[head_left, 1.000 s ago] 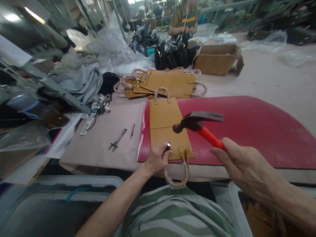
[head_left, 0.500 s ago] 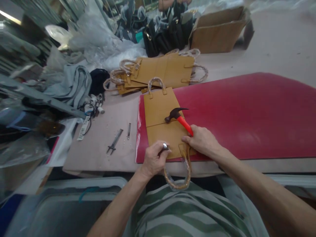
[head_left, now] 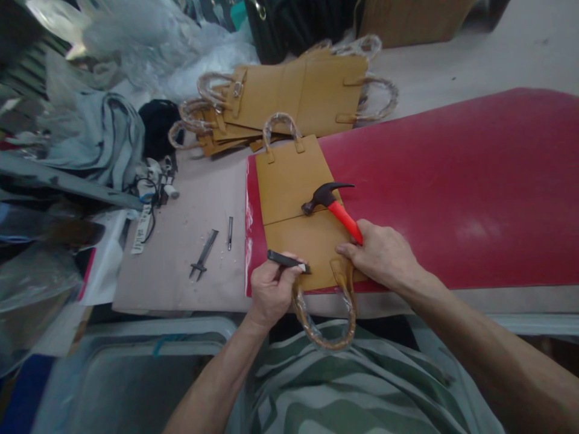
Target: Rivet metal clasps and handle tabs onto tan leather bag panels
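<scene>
A tan leather bag panel [head_left: 294, 193] with a plastic-wrapped handle at each end lies on a red mat [head_left: 452, 199]. My left hand [head_left: 271, 289] is closed on a dark metal punch [head_left: 284, 259], which leans over to the left with its tip close to the panel, beside the near handle [head_left: 328, 337]. My right hand [head_left: 384, 253] grips a claw hammer [head_left: 332, 202] by its red handle. The dark hammer head is over the middle of the panel, and my right thumb rests near the near handle's base.
Calipers [head_left: 204, 254] and a slim metal rod [head_left: 230, 233] lie left of the mat. Behind the panel are several stacked tan bag panels [head_left: 303, 90]. Black bags [head_left: 303, 30] and a cardboard box [head_left: 411, 21] stand at the back. A grey plastic bin [head_left: 149, 380] sits below the table edge.
The punch in my left hand has tipped from pointing towards me to lying over to the left, its shaft now showing. The camera view has shifted lower and closer; the hammer stays over the panel.
</scene>
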The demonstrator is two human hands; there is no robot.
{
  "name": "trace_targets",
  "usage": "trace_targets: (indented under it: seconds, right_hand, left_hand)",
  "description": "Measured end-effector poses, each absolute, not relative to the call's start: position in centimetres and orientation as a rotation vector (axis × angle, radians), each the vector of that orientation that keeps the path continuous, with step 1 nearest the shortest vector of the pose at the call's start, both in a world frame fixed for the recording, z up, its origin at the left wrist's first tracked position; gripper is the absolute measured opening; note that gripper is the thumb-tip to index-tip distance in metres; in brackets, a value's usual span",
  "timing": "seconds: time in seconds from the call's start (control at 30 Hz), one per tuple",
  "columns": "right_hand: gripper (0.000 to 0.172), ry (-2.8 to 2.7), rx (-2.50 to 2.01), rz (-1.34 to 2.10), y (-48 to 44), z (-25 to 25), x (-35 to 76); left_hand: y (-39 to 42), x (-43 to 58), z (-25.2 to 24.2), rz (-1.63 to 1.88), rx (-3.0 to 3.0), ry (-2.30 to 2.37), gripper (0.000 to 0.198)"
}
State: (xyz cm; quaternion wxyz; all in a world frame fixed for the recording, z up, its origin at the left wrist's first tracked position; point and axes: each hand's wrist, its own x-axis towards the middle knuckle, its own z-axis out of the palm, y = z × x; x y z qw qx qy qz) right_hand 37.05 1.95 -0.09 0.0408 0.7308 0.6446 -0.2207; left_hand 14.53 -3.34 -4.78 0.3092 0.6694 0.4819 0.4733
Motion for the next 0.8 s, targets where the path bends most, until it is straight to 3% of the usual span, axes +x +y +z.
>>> trace_targets:
  seconds: [0.4,0.8]
  right_hand:
    - [0.037,1.984,2.237,-0.652,1.8,-0.4,37.2]
    - [0.035,2.020,2.221,-0.644,1.7,-0.3,37.2]
  left_hand:
    - [-4.1,14.5,-5.2,1.310,1.511,1.190,0.011]
    - [-3.4,15.5,-4.6,1.282,1.844,1.261,0.010]
